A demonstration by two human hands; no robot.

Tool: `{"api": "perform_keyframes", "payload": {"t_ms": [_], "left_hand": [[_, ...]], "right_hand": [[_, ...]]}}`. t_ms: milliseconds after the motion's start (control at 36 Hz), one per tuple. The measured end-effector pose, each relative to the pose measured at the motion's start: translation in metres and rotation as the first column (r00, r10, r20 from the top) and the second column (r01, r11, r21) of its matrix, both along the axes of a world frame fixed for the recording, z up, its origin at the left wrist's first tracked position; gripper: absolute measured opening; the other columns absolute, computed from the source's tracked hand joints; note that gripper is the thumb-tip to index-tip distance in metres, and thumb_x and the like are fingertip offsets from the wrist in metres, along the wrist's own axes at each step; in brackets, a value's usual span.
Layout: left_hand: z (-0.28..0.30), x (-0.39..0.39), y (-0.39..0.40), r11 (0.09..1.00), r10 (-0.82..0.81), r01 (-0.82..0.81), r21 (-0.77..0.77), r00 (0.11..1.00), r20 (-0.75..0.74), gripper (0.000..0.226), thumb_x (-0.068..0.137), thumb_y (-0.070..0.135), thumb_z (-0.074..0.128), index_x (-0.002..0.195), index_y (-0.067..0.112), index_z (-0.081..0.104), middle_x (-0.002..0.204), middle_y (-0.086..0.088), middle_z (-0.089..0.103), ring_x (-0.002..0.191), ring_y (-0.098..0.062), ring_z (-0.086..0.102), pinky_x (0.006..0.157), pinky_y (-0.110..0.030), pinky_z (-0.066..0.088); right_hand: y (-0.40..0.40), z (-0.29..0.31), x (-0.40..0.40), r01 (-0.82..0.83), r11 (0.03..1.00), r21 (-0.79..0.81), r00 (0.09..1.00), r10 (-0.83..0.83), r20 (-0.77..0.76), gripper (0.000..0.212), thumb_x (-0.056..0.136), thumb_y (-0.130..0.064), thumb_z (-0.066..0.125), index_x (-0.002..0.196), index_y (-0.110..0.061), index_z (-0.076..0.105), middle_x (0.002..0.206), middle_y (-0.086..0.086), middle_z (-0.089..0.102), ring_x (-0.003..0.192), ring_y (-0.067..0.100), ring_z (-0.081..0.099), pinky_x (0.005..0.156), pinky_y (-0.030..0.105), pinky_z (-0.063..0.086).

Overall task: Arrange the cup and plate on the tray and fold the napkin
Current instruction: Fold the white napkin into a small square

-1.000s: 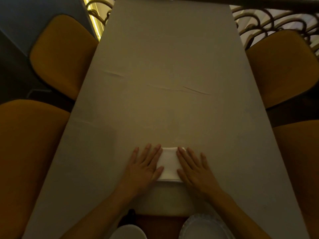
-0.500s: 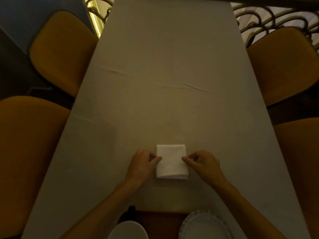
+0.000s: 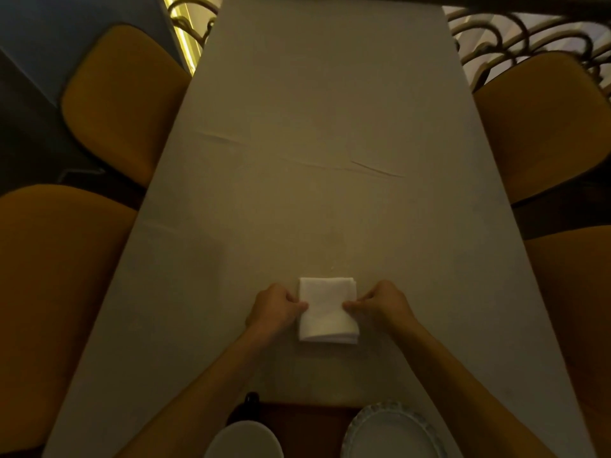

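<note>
A white napkin (image 3: 327, 310), folded into a small square, lies on the grey table (image 3: 324, 133) in front of me. My left hand (image 3: 274, 309) pinches its left edge with curled fingers. My right hand (image 3: 380, 304) pinches its right edge the same way. At the near edge a dark brown tray (image 3: 307, 424) holds a white scalloped plate (image 3: 390, 434) on the right and a round white cup (image 3: 244, 441) on the left, both cut off by the frame.
Mustard-yellow chairs flank the long table: two on the left (image 3: 125, 100) (image 3: 56, 292) and two on the right (image 3: 542, 120) (image 3: 578, 325). A curled metal railing (image 3: 529, 24) runs behind the far end. A small dark object (image 3: 249, 403) sits at the tray's left corner.
Both hands went from lying flat on the napkin's sides to curled, pinching its left and right edges. The napkin lies slightly farther from the tray.
</note>
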State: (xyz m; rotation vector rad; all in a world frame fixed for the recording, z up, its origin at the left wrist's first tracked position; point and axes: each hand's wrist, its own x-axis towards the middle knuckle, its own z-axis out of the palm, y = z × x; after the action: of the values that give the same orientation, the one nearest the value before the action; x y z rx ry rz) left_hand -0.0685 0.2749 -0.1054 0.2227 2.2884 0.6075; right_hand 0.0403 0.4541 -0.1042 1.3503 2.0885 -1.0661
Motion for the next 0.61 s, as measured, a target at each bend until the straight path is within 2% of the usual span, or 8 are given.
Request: {"api": "perform_keyframes", "payload": {"t_ms": [56, 167, 306, 417, 528, 611], "left_hand": [[0.001, 0.001, 0.0, 1.0, -0.003, 0.003, 0.013, 1.0, -0.012, 0.022, 0.077, 0.038, 0.072, 0.071, 0.019, 0.062, 0.086, -0.005, 0.068, 0.083, -0.023, 0.064, 0.066, -0.027, 0.043], [0.005, 0.001, 0.0, 0.999, -0.011, 0.012, 0.048, 1.0, -0.025, 0.029, 0.078, 0.031, 0.073, 0.059, 0.02, 0.054, 0.074, -0.003, 0.061, 0.074, -0.019, 0.058, 0.064, -0.024, 0.038], [0.005, 0.0, -0.006, 0.994, -0.01, 0.005, 0.11, 0.999, 0.04, 0.031, 0.077, 0.031, 0.074, 0.057, 0.018, 0.054, 0.057, 0.004, 0.052, 0.06, -0.013, 0.049, 0.055, -0.027, 0.034], [0.007, 0.001, -0.008, 0.988, -0.018, 0.005, 0.153, 0.997, 0.081, 0.032, 0.078, 0.029, 0.073, 0.055, 0.019, 0.053, 0.053, 0.005, 0.05, 0.052, -0.008, 0.043, 0.052, -0.027, 0.033], [0.011, 0.004, -0.007, 0.985, 0.002, -0.019, 0.173, 0.995, 0.099, 0.031, 0.079, 0.027, 0.072, 0.056, 0.019, 0.054, 0.054, 0.005, 0.05, 0.053, -0.008, 0.043, 0.052, -0.027, 0.034], [0.013, 0.004, -0.007, 0.981, -0.005, -0.019, 0.192, 0.993, 0.12, 0.03, 0.079, 0.026, 0.072, 0.055, 0.018, 0.057, 0.054, 0.005, 0.052, 0.052, -0.008, 0.044, 0.056, -0.027, 0.035]], "right_hand": [[-0.002, 0.0, 0.001, 0.013, 1.0, 0.003, 1.0, -0.013, -0.02, 0.05, 0.058, -0.051, 0.083, 0.084, -0.011, 0.066, 0.082, 0.009, 0.068, 0.074, 0.024, 0.066, 0.066, 0.038, 0.057], [-0.004, 0.001, 0.004, 0.005, 1.0, 0.01, 0.998, -0.004, -0.064, 0.043, 0.066, -0.046, 0.08, 0.082, -0.009, 0.066, 0.081, 0.009, 0.068, 0.073, 0.023, 0.065, 0.06, 0.034, 0.051], [-0.007, 0.007, 0.007, 0.013, 1.0, -0.027, 0.993, -0.016, -0.119, 0.036, 0.07, -0.037, 0.079, 0.079, -0.003, 0.069, 0.068, 0.007, 0.065, 0.063, 0.02, 0.061, 0.055, 0.032, 0.049], [-0.011, 0.011, 0.011, 0.008, 0.999, -0.045, 0.992, -0.014, -0.124, 0.036, 0.074, -0.037, 0.075, 0.084, -0.003, 0.067, 0.071, 0.005, 0.063, 0.065, 0.017, 0.059, 0.05, 0.025, 0.041], [-0.017, 0.016, 0.012, 0.01, 0.999, -0.052, 0.991, -0.017, -0.132, 0.033, 0.079, -0.037, 0.072, 0.087, -0.006, 0.064, 0.082, 0.009, 0.066, 0.076, 0.022, 0.063, 0.06, 0.03, 0.048], [-0.018, 0.023, 0.014, 0.019, 0.997, -0.07, 0.985, -0.03, -0.169, 0.027, 0.081, -0.034, 0.071, 0.077, -0.01, 0.06, 0.081, 0.01, 0.064, 0.08, 0.026, 0.064, 0.067, 0.038, 0.051]]}}
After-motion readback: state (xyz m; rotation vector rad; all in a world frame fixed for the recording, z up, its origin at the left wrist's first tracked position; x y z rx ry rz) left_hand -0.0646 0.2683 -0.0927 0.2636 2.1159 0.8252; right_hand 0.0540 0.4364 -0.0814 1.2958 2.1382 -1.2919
